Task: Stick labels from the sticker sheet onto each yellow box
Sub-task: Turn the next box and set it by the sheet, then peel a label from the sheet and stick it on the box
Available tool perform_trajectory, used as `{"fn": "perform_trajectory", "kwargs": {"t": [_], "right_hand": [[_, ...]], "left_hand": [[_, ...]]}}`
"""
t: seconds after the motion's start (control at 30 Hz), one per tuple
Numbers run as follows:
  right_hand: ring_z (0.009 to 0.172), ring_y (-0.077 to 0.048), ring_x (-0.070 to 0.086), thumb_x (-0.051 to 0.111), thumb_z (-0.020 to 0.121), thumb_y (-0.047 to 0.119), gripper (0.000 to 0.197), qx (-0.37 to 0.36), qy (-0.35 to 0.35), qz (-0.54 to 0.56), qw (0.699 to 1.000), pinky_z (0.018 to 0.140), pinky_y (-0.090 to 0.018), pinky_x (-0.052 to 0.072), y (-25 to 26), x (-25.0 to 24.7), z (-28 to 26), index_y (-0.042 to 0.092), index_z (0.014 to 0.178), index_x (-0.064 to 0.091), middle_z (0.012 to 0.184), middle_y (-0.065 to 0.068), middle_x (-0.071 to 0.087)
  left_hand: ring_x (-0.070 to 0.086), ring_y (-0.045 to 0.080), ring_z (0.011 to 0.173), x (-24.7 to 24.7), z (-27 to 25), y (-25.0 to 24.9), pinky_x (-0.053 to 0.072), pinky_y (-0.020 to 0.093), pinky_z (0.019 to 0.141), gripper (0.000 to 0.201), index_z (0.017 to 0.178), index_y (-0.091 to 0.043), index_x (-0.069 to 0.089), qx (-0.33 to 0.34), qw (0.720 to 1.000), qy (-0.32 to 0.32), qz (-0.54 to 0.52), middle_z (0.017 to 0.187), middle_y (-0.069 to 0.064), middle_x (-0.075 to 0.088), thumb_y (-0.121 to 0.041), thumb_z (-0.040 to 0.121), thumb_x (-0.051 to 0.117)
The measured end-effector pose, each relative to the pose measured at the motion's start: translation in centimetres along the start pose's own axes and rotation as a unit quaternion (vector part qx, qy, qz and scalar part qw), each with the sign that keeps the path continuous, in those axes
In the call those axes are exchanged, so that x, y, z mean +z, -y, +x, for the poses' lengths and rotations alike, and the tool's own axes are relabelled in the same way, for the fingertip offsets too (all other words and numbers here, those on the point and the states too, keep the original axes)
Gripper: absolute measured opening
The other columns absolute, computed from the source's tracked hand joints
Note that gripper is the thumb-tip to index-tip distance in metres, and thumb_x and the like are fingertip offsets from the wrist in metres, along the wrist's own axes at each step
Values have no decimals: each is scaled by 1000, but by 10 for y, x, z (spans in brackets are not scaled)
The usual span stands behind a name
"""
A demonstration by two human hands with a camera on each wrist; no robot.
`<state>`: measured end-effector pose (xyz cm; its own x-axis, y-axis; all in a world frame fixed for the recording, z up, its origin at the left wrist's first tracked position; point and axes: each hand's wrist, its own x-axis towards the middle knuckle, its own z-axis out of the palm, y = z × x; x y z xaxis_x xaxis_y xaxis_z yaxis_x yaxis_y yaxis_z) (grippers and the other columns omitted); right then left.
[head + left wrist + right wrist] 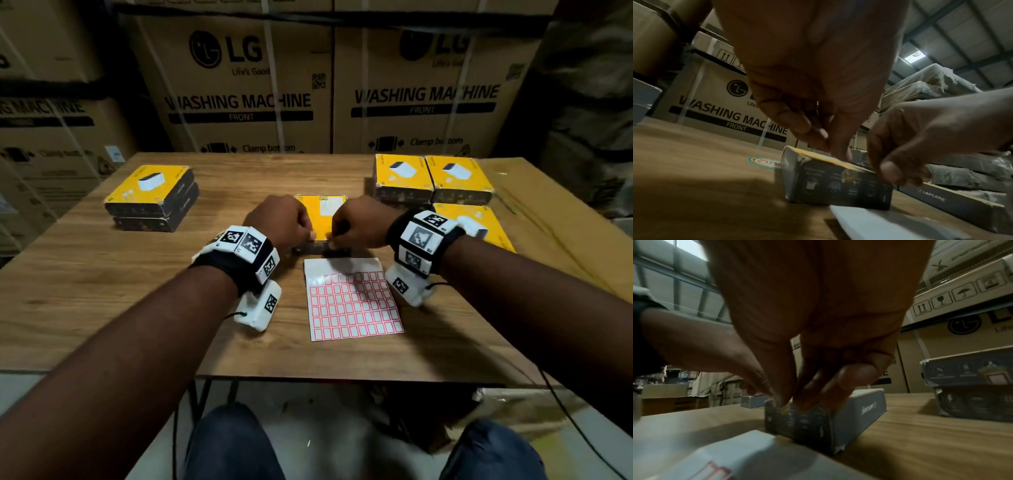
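Backdrop is a wall of washing machine cartons (239,102) filling the top of the frame, with a wooden table (102,274) taking up the middle. On it: a stack of yellow boxes (150,195) at centre left, another bunch (431,181) at centre right, and the sticker sheet (352,301) lying flat just below centre, its upper rows already peeled bare.

The one that matters is the middle yellow box (320,219), dead centre, right above the sheet, nearly touching its top edge. Its long axis runs up-frame, away from the person, dark short end facing them.

Both hands sit on its near edge, about equally close. Left hand (284,219) has fingers curled down, tips together on the yellow top by the edge. Right hand (359,222) is bunched too, tips at that end. Looks to me like a label going down, but the label itself is hidden, so can't tell who's pinching it.
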<state>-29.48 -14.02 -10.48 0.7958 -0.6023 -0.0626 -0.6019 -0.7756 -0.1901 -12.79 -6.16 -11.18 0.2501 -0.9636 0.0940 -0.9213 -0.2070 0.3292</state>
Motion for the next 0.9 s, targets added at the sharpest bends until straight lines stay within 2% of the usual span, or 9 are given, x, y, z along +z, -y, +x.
{"fn": "perform_trajectory", "kwargs": {"t": [0.1, 0.2, 0.27, 0.33, 0.43, 0.5, 0.63, 0.73, 0.9], "right_hand": [[83, -12, 60, 71, 82, 40, 22, -15, 29, -19, 999, 70, -24, 42, 5, -1, -11, 25, 97, 74, 92, 5, 70], [89, -13, 63, 74, 80, 37, 20, -35, 36, -24, 998, 73, -23, 45, 9, 0, -18, 30, 98, 74, 95, 7, 72], [88, -10, 62, 77, 77, 42, 28, -55, 45, -22, 997, 71, -20, 41, 14, 2, -22, 29, 102, 74, 96, 9, 72], [84, -6, 58, 79, 74, 46, 37, -68, 61, -16, 996, 71, -19, 38, 20, 7, -26, 27, 105, 74, 97, 10, 71], [83, -6, 60, 82, 71, 43, 37, -71, 63, -4, 995, 74, -24, 48, 26, 17, -25, 29, 104, 74, 99, 10, 72], [85, -10, 64, 81, 74, 35, 28, -67, 54, 6, 996, 75, -25, 51, 27, 22, -25, 28, 100, 76, 96, 9, 73], [82, -16, 64, 74, 83, 35, 18, -81, 24, -11, 996, 65, -20, 38, 27, 24, -26, 22, 94, 77, 91, 3, 72], [81, -18, 62, 72, 84, 35, 19, -77, 25, -17, 997, 65, -22, 38, 27, 24, -27, 19, 94, 75, 91, 0, 71], [81, -22, 64, 68, 86, 35, 18, -74, 21, -28, 997, 65, -25, 43, 29, 23, -26, 18, 92, 73, 90, -2, 72]], "left_hand": [[63, 15, 74, -1, -4, -3, 44, 26, 60, 27, 64, -24, 69, 15, 998, 4, 64, 70, -9, 66, -47, 75, 73], [61, 22, 76, -2, -9, -6, 41, 27, 60, 40, 61, -20, 60, 14, 992, 13, 122, 69, -2, 58, -56, 80, 65], [61, 23, 80, -1, -13, -9, 43, 29, 65, 40, 68, -20, 56, 9, 987, 56, 149, 73, -1, 54, -57, 82, 61], [63, 21, 82, 3, -15, -8, 49, 29, 70, 34, 75, -22, 60, -1, 982, 121, 148, 75, -2, 59, -55, 81, 66], [67, 16, 80, 7, -15, -3, 53, 27, 70, 28, 71, -22, 71, -4, 979, 167, 114, 74, -5, 69, -49, 71, 79], [68, 15, 80, 9, -16, -4, 52, 27, 69, 25, 71, -22, 72, -5, 980, 171, 105, 74, -5, 70, -45, 69, 82], [66, 20, 86, 16, -20, -7, 54, 30, 76, 30, 83, -17, 74, -14, 977, 177, 119, 86, 2, 71, -44, 72, 80], [66, 22, 88, 17, -20, -9, 55, 33, 79, 28, 82, -18, 70, -17, 975, 183, 123, 88, 3, 69, -43, 73, 80], [66, 26, 87, 18, -21, -17, 51, 31, 72, 31, 87, -14, 68, -1, 973, 174, 150, 92, 8, 68, -40, 75, 80]]}}
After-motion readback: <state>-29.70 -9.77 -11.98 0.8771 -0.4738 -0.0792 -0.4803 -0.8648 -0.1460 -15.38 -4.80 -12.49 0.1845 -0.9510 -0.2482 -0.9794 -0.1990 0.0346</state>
